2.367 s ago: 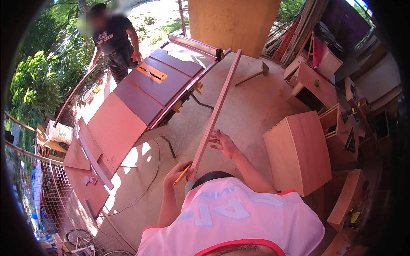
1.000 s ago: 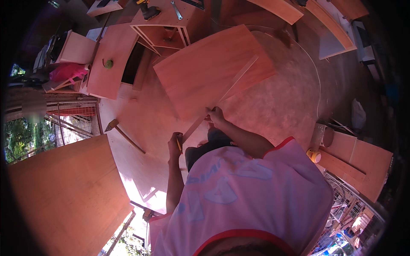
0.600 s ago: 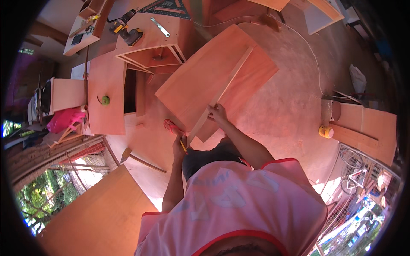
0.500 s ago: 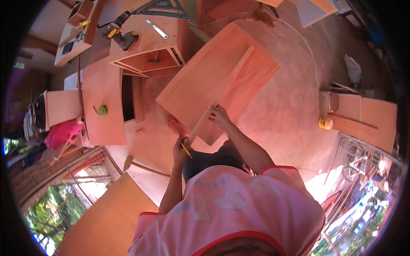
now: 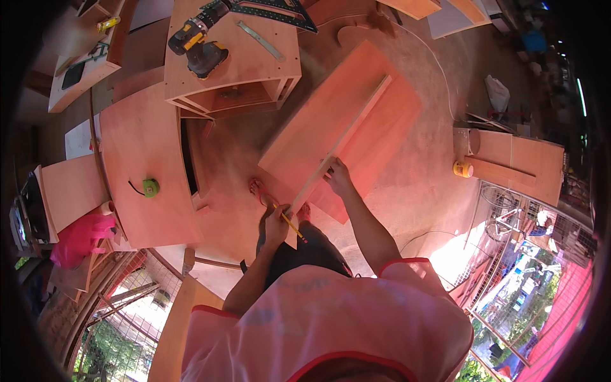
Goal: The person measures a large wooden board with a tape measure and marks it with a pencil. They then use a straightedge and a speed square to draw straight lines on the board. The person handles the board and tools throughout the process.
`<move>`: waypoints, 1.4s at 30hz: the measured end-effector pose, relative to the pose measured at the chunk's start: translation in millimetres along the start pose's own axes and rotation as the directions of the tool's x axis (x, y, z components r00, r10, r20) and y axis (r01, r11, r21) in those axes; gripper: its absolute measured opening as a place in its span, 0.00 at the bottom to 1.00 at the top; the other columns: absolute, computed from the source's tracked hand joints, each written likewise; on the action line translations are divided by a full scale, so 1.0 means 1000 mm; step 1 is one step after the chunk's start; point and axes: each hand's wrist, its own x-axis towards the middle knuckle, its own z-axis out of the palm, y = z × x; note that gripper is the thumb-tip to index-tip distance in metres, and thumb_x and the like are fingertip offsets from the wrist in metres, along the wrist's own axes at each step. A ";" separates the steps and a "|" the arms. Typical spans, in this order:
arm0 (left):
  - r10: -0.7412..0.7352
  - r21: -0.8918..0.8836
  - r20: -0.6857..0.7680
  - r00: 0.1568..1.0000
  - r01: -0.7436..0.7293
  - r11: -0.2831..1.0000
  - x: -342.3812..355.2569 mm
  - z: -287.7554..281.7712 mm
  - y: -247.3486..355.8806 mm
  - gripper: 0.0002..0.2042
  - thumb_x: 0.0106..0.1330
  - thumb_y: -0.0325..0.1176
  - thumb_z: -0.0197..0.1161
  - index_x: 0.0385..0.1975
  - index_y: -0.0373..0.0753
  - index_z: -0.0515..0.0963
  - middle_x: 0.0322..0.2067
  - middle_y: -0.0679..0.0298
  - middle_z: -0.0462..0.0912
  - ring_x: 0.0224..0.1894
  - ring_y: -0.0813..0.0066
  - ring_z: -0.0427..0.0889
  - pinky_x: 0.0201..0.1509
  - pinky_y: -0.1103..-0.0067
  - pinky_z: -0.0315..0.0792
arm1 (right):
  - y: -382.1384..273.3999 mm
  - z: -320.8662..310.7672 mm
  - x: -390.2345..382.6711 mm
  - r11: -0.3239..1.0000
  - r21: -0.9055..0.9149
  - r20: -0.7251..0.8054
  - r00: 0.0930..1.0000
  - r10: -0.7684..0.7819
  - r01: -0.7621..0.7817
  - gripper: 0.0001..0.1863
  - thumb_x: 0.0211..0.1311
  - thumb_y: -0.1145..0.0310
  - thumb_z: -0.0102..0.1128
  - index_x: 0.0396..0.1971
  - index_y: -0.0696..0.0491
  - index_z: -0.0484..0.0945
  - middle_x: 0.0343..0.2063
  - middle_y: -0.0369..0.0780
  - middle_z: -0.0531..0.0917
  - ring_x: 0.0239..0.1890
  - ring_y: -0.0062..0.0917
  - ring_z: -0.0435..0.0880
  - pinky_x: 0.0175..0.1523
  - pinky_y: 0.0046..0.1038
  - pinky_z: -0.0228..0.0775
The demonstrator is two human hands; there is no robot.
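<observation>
Head view: your left hand (image 5: 277, 228) was closed on a wooden strip's (image 5: 356, 123) near end and a yellow pencil (image 5: 293, 227). Your right hand (image 5: 337, 176) met its middle, fingers bent; pinching could not be confirmed. The strip slanted across a wooden box (image 5: 377, 149).

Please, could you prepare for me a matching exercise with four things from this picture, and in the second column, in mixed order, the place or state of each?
Column one:
1. Pencil
2. Tape measure
3. Cordless drill
4. Wooden strip

Column two:
A. Black and yellow, beside a triangular square
B. Long and narrow, touched by both the left hand and the right hand
C. Yellow and slender, held in the left hand only
D. Green, lying on a wooden cabinet at the picture's left

Right pairs: 1-C, 2-D, 3-A, 4-B.
</observation>
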 end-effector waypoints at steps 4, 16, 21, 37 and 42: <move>0.008 -0.006 -0.066 0.998 -0.008 1.000 0.029 -0.002 -0.006 0.12 0.74 0.36 0.66 0.52 0.37 0.82 0.35 0.51 0.88 0.38 0.63 0.89 0.42 0.71 0.80 | -0.018 0.017 0.020 0.989 -0.148 -0.022 0.999 -0.025 0.021 0.13 0.83 0.58 0.48 0.57 0.45 0.75 0.55 0.34 0.82 0.55 0.24 0.79 0.62 0.40 0.70; -0.328 -0.756 0.323 0.888 0.450 0.475 0.079 -0.009 -0.036 0.19 0.83 0.47 0.54 0.50 0.34 0.77 0.38 0.55 0.88 0.31 0.77 0.83 0.40 0.80 0.79 | -0.070 0.052 0.074 0.877 -0.425 -0.163 0.935 -0.316 0.223 0.38 0.61 0.63 0.79 0.63 0.58 0.64 0.35 0.39 0.84 0.37 0.26 0.86 0.46 0.30 0.81; -0.439 -0.730 0.272 0.856 0.481 0.485 0.087 0.007 -0.035 0.23 0.83 0.52 0.52 0.49 0.34 0.77 0.39 0.52 0.88 0.32 0.76 0.83 0.39 0.79 0.79 | -0.069 0.058 0.086 0.590 -0.771 -0.120 0.854 -0.505 0.240 0.37 0.61 0.61 0.80 0.60 0.60 0.66 0.30 0.37 0.83 0.31 0.22 0.83 0.38 0.26 0.78; -0.354 -0.204 -0.114 0.928 0.327 0.923 0.091 0.014 -0.040 0.14 0.74 0.33 0.68 0.51 0.30 0.77 0.33 0.66 0.81 0.29 0.80 0.77 0.35 0.80 0.74 | -0.278 -0.009 0.262 0.248 -0.951 -0.097 0.582 -0.808 0.186 0.45 0.56 0.51 0.70 0.65 0.69 0.70 0.49 0.50 0.76 0.51 0.39 0.79 0.57 0.41 0.74; -0.374 -0.264 -0.174 0.911 0.322 0.909 0.095 0.015 -0.024 0.16 0.73 0.35 0.70 0.48 0.28 0.79 0.33 0.62 0.85 0.32 0.78 0.82 0.37 0.78 0.76 | -0.270 -0.014 0.273 0.181 -0.962 -0.077 0.433 -0.898 0.204 0.42 0.54 0.53 0.67 0.64 0.67 0.73 0.47 0.51 0.78 0.47 0.42 0.81 0.55 0.42 0.75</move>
